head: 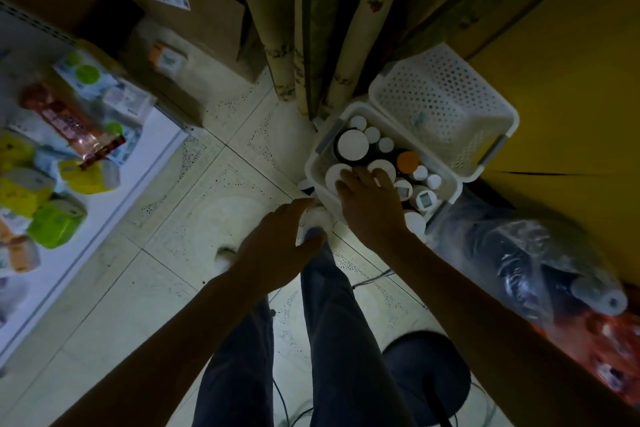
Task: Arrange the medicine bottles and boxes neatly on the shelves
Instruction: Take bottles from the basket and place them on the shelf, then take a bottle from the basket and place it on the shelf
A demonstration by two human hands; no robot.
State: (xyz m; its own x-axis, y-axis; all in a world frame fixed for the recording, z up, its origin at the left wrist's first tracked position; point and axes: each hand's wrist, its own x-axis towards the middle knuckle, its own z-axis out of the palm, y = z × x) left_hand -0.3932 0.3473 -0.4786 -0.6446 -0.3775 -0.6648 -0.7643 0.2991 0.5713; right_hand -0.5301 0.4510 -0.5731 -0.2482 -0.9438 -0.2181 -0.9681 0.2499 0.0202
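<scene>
Right hand (370, 208): spread flat on bottles (353, 146) in basket (311, 168), 1 o'clock; released.
Left hand (277, 248): released, empty.
Shelf (104, 215): 9 o'clock, boxes (55, 222).

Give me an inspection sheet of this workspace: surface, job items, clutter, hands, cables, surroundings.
Surface: pale tiled floor; white shelf at left.
Job's things: white basket packed with capped bottles, one with an orange cap; boxes jumbled on the shelf.
Clutter: plastic bag beside the basket; perforated basket, nearly empty.
Hands: right hand over the bottle caps, grip unclear; left hand open, near the basket's corner.
Cables: thin cable on the floor by the legs.
Surroundings: curtain, cardboard cartons, yellow panel, black stool.
</scene>
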